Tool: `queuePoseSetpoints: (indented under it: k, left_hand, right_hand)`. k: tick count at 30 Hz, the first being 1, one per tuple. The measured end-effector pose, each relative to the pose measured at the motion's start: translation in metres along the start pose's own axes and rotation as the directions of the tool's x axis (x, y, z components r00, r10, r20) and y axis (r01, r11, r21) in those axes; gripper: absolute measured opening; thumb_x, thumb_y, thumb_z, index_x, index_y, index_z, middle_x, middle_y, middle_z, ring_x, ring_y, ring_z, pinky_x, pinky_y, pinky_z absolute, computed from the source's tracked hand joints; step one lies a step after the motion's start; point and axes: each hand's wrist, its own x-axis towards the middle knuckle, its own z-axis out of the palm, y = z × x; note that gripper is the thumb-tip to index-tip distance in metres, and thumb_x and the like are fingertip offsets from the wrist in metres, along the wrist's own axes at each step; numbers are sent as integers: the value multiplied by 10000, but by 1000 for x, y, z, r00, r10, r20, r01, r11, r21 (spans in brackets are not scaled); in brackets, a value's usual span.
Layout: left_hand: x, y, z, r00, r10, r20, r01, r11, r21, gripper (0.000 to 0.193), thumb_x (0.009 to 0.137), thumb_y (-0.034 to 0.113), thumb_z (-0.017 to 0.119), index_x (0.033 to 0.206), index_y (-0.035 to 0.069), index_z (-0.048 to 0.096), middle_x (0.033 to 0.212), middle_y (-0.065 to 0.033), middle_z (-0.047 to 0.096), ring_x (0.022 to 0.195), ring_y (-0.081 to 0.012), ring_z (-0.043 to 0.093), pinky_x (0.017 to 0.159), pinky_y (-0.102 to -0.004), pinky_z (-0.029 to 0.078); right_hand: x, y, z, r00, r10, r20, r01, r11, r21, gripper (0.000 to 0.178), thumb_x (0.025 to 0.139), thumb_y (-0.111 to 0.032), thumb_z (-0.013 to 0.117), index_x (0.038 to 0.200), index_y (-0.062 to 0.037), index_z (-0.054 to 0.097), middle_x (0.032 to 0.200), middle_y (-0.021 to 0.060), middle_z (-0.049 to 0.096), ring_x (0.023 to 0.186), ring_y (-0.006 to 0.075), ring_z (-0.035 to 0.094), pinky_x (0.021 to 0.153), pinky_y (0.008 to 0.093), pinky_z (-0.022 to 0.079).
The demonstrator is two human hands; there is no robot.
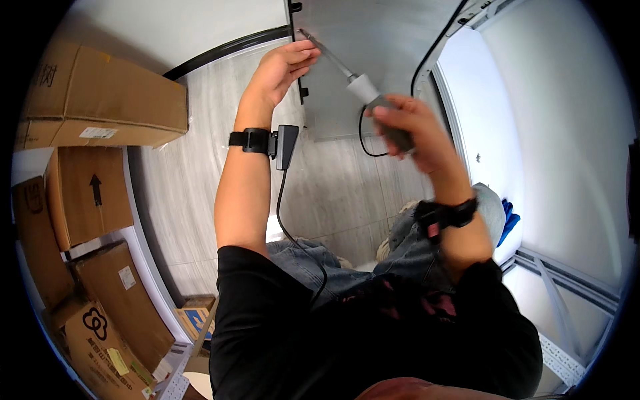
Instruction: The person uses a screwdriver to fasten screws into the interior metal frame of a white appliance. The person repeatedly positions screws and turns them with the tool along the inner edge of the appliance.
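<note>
My right hand point(408, 127) grips the dark handle of a corded tool point(363, 87) with a pale collar and a thin metal shaft. The shaft points up-left to the edge of a grey metal panel point(373, 40). My left hand point(283, 67) is raised beside it, its fingertips touching the shaft's tip near the panel's black edge. A black strap with a small box and a cable sits on my left wrist point(257, 141). A dark band is on my right wrist point(448, 217).
Several cardboard boxes point(100, 100) are stacked at the left on white shelving point(143, 233). The floor is pale wood-look tile point(333, 193). A white frame and wall point(533, 133) stand at the right, with a blue object point(510, 220) by my knee.
</note>
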Motion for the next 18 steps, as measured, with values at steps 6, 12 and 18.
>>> queuePoseSetpoints:
  k: [6, 12, 18]
  left_hand:
    - [0, 1, 5, 994, -27, -104, 45, 984, 172, 323, 872, 118, 508, 1180, 36, 565, 1090, -57, 614, 1009, -160, 555, 895, -280, 406]
    - [3, -7, 24, 964, 25, -264, 56, 954, 295, 275, 854, 109, 521, 1108, 42, 601, 1013, -39, 628, 946, -130, 564, 836, -274, 405]
    - [10, -25, 70, 948, 61, -311, 62, 927, 370, 142, 809, 71, 542, 896, 24, 644, 771, -32, 613, 720, -113, 551, 669, -258, 413]
  right_hand:
    - [-44, -69, -86, 991, -132, 25, 133, 929, -345, 266, 789, -282, 664, 895, -45, 604, 646, -26, 531, 434, 36, 469, 367, 173, 326]
    - [-82, -51, -177, 970, -244, 2, 231, 915, -331, 317, 749, -280, 663, 920, -20, 602, 648, 0, 543, 401, 43, 467, 345, 164, 339]
    - [-107, 38, -260, 951, -227, -210, 226, 974, -33, 398, 740, -279, 654, 998, 14, 576, 704, 31, 548, 494, 73, 486, 433, 189, 363]
